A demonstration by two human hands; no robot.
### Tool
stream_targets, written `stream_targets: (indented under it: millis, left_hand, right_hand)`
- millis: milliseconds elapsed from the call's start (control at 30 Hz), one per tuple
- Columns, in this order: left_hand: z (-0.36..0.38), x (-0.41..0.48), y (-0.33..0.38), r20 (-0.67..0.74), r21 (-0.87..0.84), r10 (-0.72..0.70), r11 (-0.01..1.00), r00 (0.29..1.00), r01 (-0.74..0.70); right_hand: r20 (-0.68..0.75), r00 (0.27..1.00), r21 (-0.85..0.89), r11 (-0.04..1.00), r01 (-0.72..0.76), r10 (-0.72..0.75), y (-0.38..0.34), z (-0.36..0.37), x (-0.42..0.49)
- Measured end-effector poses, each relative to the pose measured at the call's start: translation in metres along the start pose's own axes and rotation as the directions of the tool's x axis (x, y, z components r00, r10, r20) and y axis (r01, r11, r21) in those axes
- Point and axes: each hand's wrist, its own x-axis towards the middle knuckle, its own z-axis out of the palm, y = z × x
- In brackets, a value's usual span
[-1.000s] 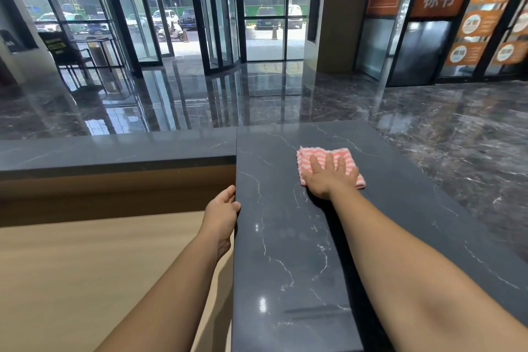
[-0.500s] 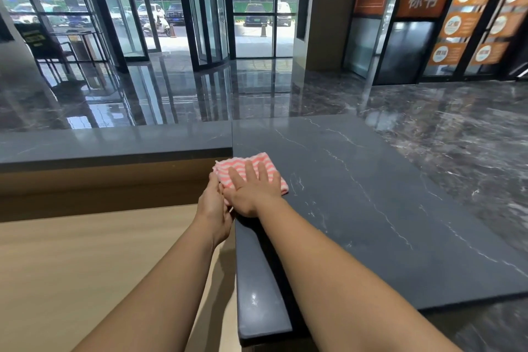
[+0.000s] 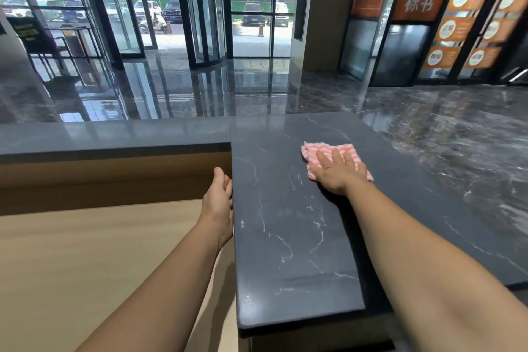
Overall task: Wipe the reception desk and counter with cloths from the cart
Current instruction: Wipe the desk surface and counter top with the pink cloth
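While the pink striped cloth (image 3: 317, 151) lies flat on the dark stone table (image 3: 285, 251), just right of the frame's centre, the right hand (image 3: 340, 174) presses it with a wide, flat grip, fingers spread. The left hand (image 3: 218, 200) rests loose against the table's left edge, holding nothing. Wiping looks mid-course. No trail shows which parts are done, and the pale wooden table (image 3: 85, 266) at lower left likely remains.

Open counter (image 3: 285, 237) surrounds the cloth (image 3: 311, 151); left hand (image 3: 218, 203) flanks the counter's left edge.
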Motion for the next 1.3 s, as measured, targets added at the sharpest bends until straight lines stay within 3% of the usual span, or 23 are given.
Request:
stream_targets:
  millis: [267, 500, 600, 833, 1300]
  left_hand:
    - [-0.006, -0.006, 0.000, 0.042, 0.142, 0.022, 0.989, 0.999, -0.027]
    - [-0.008, -0.003, 0.007, 0.028, 0.138, 0.000, 0.990, 1.000, -0.004]
    - [-0.004, -0.005, 0.006, 0.033, 0.054, -0.008, 0.999, 0.999, 0.006]
    - [0.003, -0.009, 0.010, -0.018, -0.103, 0.008, 0.995, 1.000, -0.010]
    - [0.017, -0.019, 0.014, -0.028, -0.035, 0.032, 0.999, 0.999, -0.033]
  right_hand:
    - [-0.003, 0.998, 0.006, 0.998, -0.067, 0.067, -0.032, 0.003, -0.007]
    - [0.000, 0.989, -0.036, 0.988, 0.147, -0.147, -0.113, 0.027, -0.041]
    - [0.020, 0.973, -0.046, 0.972, 0.231, -0.231, -0.138, 0.037, -0.056]
    - [0.058, 0.935, -0.053, 0.934, 0.354, -0.351, -0.122, 0.036, -0.064]
    - [0.004, 1.000, -0.001, 1.000, -0.011, 0.011, 0.013, -0.001, -0.016]
